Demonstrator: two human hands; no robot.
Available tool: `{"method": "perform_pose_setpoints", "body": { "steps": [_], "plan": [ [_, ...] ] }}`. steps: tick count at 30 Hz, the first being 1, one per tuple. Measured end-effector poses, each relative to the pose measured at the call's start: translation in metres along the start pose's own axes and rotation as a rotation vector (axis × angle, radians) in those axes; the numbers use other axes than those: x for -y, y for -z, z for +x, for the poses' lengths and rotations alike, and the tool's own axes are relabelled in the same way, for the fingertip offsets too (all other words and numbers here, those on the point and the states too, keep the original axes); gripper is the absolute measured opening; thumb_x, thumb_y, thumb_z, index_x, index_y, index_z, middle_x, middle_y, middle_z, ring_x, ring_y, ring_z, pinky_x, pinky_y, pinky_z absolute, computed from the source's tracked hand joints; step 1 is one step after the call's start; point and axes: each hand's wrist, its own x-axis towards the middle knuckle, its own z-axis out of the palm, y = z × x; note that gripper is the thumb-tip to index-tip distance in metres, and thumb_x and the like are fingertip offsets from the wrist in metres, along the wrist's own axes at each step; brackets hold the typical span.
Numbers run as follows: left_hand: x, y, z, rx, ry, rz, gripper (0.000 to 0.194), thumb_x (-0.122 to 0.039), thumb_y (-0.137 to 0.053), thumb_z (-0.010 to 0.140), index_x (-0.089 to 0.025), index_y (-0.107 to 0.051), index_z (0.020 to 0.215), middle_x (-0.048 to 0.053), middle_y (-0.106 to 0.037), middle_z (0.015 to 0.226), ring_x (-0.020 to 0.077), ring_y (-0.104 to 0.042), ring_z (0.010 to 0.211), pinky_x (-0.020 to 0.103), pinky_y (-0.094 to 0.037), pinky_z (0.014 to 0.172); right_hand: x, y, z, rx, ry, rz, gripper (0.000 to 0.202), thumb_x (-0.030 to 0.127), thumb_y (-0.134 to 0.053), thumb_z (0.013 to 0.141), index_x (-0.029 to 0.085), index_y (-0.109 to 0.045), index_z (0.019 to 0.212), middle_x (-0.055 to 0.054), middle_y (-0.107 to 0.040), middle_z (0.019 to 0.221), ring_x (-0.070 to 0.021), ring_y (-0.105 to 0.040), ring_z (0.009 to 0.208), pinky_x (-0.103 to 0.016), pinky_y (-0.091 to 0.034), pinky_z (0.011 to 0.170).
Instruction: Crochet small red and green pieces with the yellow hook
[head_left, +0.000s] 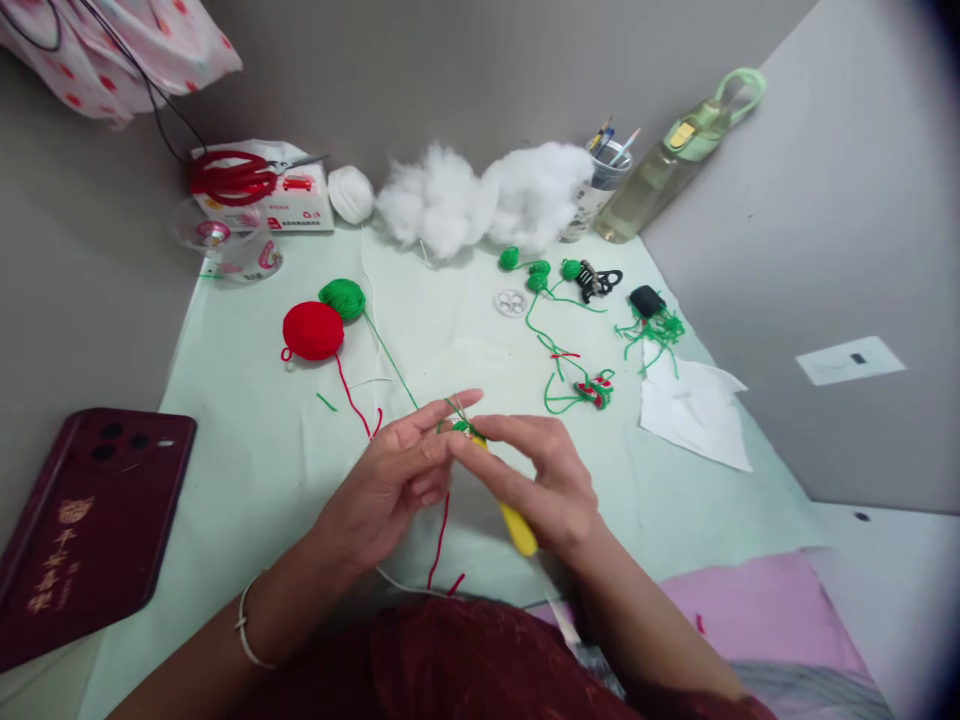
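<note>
My left hand (397, 465) pinches a small green crochet piece (462, 428) between thumb and fingers, with green yarn running over the raised index finger. Closed around a crochet hook with a yellow handle (517, 522) is my right hand (544, 475); the hook's tip meets the green piece, partly hidden by fingers. Green yarn leads back to a green yarn ball (343, 299). Beside that ball sits a red yarn ball (313, 331), whose strand runs toward my left hand. Another red strand (440, 540) hangs below the hands.
White stuffing (450, 200) lies along the back, near a white yarn ball (350, 194) and red-handled scissors (232, 177). Small green crocheted pieces (538, 277) and a black hair clip (598, 281) are at right. A bottle (667, 170) leans in the corner; a phone (97, 520) lies left.
</note>
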Motion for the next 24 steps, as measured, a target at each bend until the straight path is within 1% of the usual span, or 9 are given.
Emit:
{"method": "perform_pose_setpoints", "body": {
  "steps": [2,4,6,8,10,13,15,20,24],
  "plan": [
    [-0.002,0.002,0.001,0.021,0.04,-0.038,0.037,-0.024,-0.088,0.083,-0.019,-0.083,0.119,-0.008,-0.044,0.064,0.0007,-0.022,0.049,0.012,-0.031,0.044,-0.002,0.001,0.004,-0.091,-0.121,0.18,0.031,0.014,-0.063,0.101,0.029,-0.075,0.125,-0.005,-0.079,0.107,-0.019,-0.076,0.094,-0.034,-0.067,0.081],
    [-0.003,0.003,0.002,-0.005,-0.003,-0.015,0.036,-0.021,-0.087,0.084,-0.02,-0.083,0.119,-0.006,-0.05,0.07,-0.0001,-0.025,0.049,0.012,-0.031,0.045,-0.004,0.001,0.009,-0.17,-0.303,0.46,0.022,0.022,-0.057,0.106,0.025,-0.077,0.115,-0.005,-0.078,0.096,-0.0169,-0.074,0.078,-0.033,-0.065,0.069],
    [-0.001,0.002,0.002,-0.04,-0.08,0.045,0.039,-0.018,-0.087,0.083,-0.024,-0.083,0.121,-0.005,-0.055,0.076,-0.0002,-0.032,0.049,0.012,-0.033,0.045,-0.006,0.001,0.011,-0.179,-0.444,0.62,0.024,0.028,-0.054,0.108,0.024,-0.077,0.108,-0.004,-0.075,0.09,-0.0148,-0.07,0.067,-0.031,-0.063,0.062],
    [0.002,-0.002,0.002,-0.08,-0.157,0.102,0.045,-0.017,-0.089,0.081,-0.029,-0.081,0.124,-0.005,-0.058,0.081,0.0005,-0.037,0.051,0.013,-0.035,0.046,-0.005,-0.002,0.009,-0.144,-0.434,0.536,0.021,0.028,-0.057,0.106,0.026,-0.079,0.108,-0.004,-0.075,0.093,-0.0158,-0.071,0.073,-0.032,-0.063,0.065],
    [0.005,-0.004,0.001,-0.114,-0.19,0.124,0.049,-0.017,-0.088,0.082,-0.03,-0.078,0.128,-0.005,-0.059,0.082,0.0016,-0.039,0.053,0.013,-0.036,0.047,-0.002,-0.006,0.005,-0.098,-0.302,0.277,0.023,0.021,-0.064,0.101,0.031,-0.08,0.115,-0.005,-0.077,0.103,-0.0192,-0.074,0.09,-0.034,-0.064,0.075],
    [0.006,-0.004,0.001,-0.087,-0.115,0.073,0.045,-0.022,-0.086,0.086,-0.024,-0.078,0.13,-0.006,-0.054,0.074,0.0024,-0.033,0.051,0.014,-0.035,0.047,0.001,-0.01,-0.001,-0.099,-0.123,0.055,0.038,0.012,-0.069,0.096,0.038,-0.078,0.122,-0.005,-0.078,0.114,-0.0229,-0.073,0.103,-0.037,-0.064,0.083],
    [0.004,-0.002,0.002,-0.041,-0.043,0.017,0.041,-0.022,-0.085,0.087,-0.019,-0.079,0.127,-0.006,-0.05,0.07,0.0021,-0.026,0.05,0.014,-0.032,0.046,0.001,-0.009,-0.001,-0.159,-0.184,0.142,0.034,0.014,-0.067,0.098,0.036,-0.078,0.121,-0.006,-0.079,0.109,-0.0228,-0.074,0.098,-0.038,-0.064,0.081],
    [-0.002,0.003,0.003,-0.021,-0.042,0.014,0.032,-0.018,-0.082,0.087,-0.018,-0.082,0.12,-0.007,-0.048,0.065,0.0021,-0.023,0.049,0.014,-0.03,0.044,-0.005,-0.001,0.011,-0.317,-0.584,0.717,0.016,0.032,-0.066,0.102,0.026,-0.081,0.098,-0.003,-0.075,0.087,-0.0153,-0.066,0.065,-0.032,-0.059,0.061],
    [0.001,0.0,0.002,-0.001,-0.143,0.104,0.032,-0.021,-0.085,0.085,-0.026,-0.083,0.117,-0.004,-0.057,0.072,0.0027,-0.034,0.051,0.015,-0.035,0.047,-0.006,-0.005,0.012,-0.232,-0.623,0.905,0.014,0.034,-0.07,0.099,0.027,-0.082,0.098,-0.002,-0.074,0.088,-0.014,-0.066,0.07,-0.029,-0.058,0.065]
  ]
}}
